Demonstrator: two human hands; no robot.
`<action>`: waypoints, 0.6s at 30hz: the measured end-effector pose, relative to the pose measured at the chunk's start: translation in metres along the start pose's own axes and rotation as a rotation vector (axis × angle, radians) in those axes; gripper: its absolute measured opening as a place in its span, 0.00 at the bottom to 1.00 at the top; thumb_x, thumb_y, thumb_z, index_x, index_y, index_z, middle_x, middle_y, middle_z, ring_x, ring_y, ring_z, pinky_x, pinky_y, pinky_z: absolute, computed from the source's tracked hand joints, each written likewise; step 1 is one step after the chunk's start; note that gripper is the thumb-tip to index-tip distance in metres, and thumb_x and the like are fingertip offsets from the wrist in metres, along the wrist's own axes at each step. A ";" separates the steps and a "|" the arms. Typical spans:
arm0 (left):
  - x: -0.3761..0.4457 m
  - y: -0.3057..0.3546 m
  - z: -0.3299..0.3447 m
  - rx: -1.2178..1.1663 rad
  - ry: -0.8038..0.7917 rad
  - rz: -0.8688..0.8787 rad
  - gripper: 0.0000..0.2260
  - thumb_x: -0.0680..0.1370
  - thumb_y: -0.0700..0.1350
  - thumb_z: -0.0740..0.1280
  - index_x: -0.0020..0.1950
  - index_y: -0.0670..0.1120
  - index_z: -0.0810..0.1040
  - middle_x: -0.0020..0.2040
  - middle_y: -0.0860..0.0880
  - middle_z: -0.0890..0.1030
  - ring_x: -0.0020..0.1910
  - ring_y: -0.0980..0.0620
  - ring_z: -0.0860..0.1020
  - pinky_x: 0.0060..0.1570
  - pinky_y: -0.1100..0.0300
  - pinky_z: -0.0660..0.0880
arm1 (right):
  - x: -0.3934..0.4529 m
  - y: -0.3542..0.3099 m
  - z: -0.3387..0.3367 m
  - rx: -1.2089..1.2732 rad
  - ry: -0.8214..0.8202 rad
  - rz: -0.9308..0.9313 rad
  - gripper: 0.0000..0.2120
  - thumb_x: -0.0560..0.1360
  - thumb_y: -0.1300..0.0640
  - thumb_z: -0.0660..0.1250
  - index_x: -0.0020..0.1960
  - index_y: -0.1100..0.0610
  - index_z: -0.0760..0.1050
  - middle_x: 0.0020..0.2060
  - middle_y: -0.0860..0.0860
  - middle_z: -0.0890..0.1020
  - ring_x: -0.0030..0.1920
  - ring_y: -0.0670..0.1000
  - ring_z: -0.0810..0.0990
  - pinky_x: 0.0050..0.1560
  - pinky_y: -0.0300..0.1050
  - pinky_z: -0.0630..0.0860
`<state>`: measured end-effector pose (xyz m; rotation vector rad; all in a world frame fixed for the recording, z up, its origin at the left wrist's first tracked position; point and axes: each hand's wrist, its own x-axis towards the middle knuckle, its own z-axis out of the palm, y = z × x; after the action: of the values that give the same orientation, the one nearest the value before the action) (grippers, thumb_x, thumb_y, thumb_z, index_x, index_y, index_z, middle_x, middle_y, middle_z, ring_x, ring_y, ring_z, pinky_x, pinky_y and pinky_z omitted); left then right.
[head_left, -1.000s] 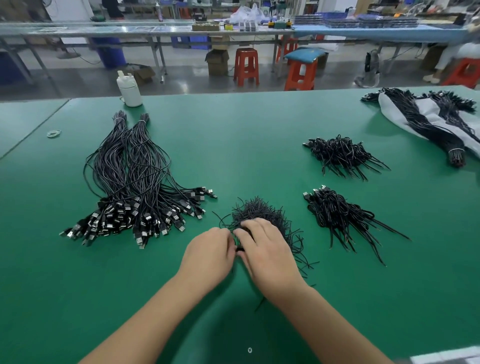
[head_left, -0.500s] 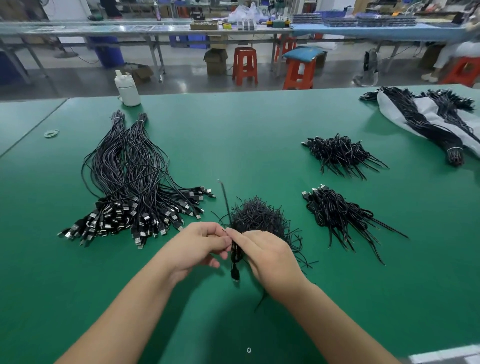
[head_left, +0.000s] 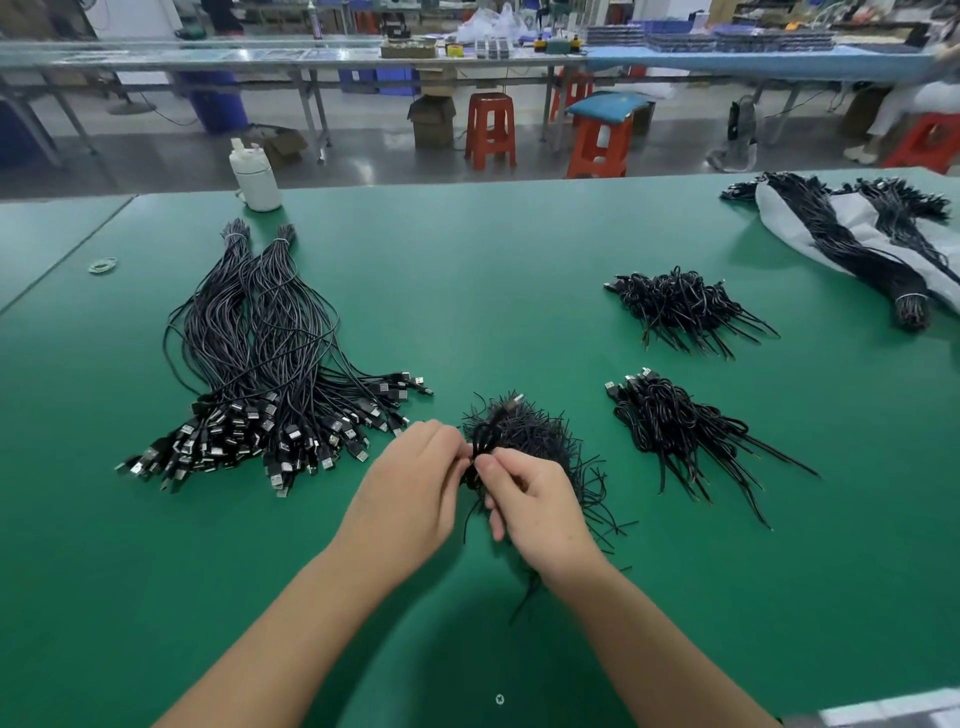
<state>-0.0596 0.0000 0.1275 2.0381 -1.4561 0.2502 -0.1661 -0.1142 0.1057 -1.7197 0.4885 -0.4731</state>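
Head view: since half a second ago both hands have lifted a little, and the thin black cable (head_left: 480, 448), which then dangled below the fingers, now loops above them. The left hand (head_left: 415, 483) and right hand (head_left: 537, 506) meet fingertip to fingertip, each pinching that glossy cable at 6 o'clock of the bristly heap of black ties (head_left: 540, 434). Metal-tipped USB cables (head_left: 260, 364) fan out at 10 o'clock on the matte green table (head_left: 493, 291).

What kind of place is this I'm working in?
Most likely a cable assembly workshop. The green worktable carries bundled USB cables, the left hand and right hand pinch a short black cable, and long workbenches with red stools stand behind.
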 end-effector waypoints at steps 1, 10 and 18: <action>-0.001 -0.001 0.001 0.056 0.009 0.042 0.03 0.75 0.35 0.65 0.45 0.42 0.74 0.41 0.47 0.74 0.40 0.45 0.73 0.42 0.53 0.71 | 0.000 0.000 -0.001 0.022 -0.016 0.024 0.19 0.83 0.56 0.62 0.33 0.52 0.71 0.26 0.46 0.74 0.23 0.46 0.72 0.30 0.43 0.69; -0.009 -0.002 0.011 -0.154 -0.013 -0.113 0.06 0.78 0.38 0.64 0.43 0.47 0.73 0.39 0.55 0.74 0.39 0.55 0.72 0.42 0.61 0.70 | 0.006 0.006 -0.005 0.111 -0.055 0.118 0.08 0.82 0.56 0.63 0.57 0.44 0.70 0.31 0.62 0.79 0.23 0.53 0.71 0.28 0.47 0.71; -0.003 -0.001 0.007 -0.437 -0.008 -0.508 0.10 0.77 0.40 0.68 0.38 0.51 0.73 0.31 0.58 0.77 0.30 0.59 0.72 0.33 0.69 0.68 | 0.006 0.003 -0.010 0.217 -0.205 0.092 0.10 0.82 0.67 0.59 0.60 0.59 0.74 0.38 0.51 0.84 0.36 0.51 0.83 0.42 0.46 0.80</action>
<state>-0.0615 -0.0010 0.1203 1.9534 -0.8532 -0.2641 -0.1672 -0.1263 0.1046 -1.5106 0.3525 -0.2690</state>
